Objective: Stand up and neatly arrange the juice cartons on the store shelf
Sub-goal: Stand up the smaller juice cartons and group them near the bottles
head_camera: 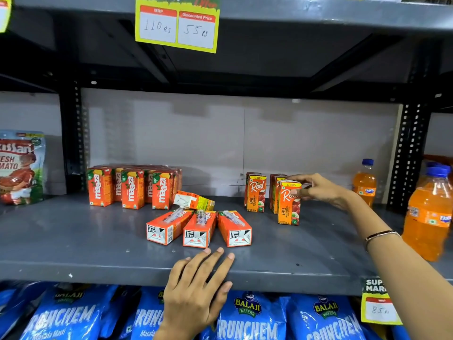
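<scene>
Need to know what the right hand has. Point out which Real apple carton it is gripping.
The front Real carton, nearest the shelf edge: the right hand pinches its top. The other Real cartons stand untouched behind.

Shelf dark grey, uprights black with punched holes. Maaza cartons orange-red, white lettering, green top corners. Real apple cartons orange, yellow top band, red apples. Fallen cartons orange, white ends. Fanta bottles orange, blue caps. Wafer bags blue. Price tag yellow, red, white.
</scene>
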